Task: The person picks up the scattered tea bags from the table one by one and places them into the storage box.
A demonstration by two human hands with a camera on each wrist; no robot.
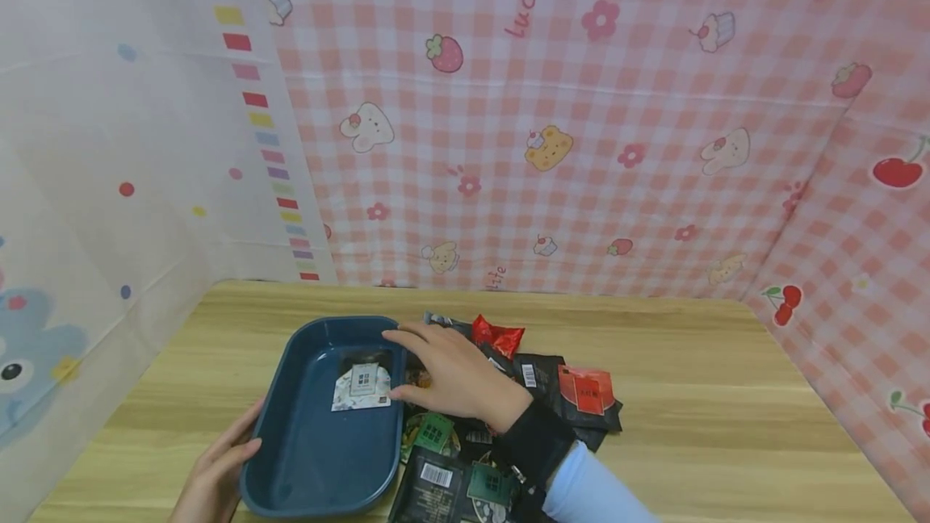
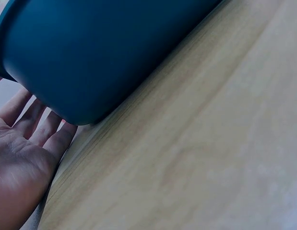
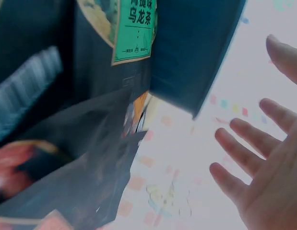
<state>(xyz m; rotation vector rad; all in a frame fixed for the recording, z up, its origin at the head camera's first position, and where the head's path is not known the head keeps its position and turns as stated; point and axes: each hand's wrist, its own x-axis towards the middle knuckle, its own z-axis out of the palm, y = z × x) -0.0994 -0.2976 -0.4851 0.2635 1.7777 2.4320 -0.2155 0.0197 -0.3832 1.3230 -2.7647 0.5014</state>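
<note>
A dark blue tray [image 1: 291, 458] stands on the table, with one black-and-white tea packet [image 1: 361, 399] inside. My left hand [image 1: 220, 458] rests against the tray's left side; in the left wrist view, the fingers of the left hand [image 2: 30, 139] lie extended along the tray's outer wall [image 2: 95, 52]. Above the tray's right rim hovers my right hand [image 1: 454, 374], fingers spread and nothing in them. Spread fingers of the right hand [image 3: 268, 158] also show in the right wrist view, apart from a green-labelled oolong tea packet [image 3: 134, 33].
Several black tea packets [image 1: 429, 491] are heaped right of the tray, partly under my right arm. A shiny red packet [image 1: 497, 336] lies at the back of the heap, a red-labelled packet [image 1: 588, 394] at its right end. Patterned cloth [image 1: 552, 208] walls off the table's back and sides.
</note>
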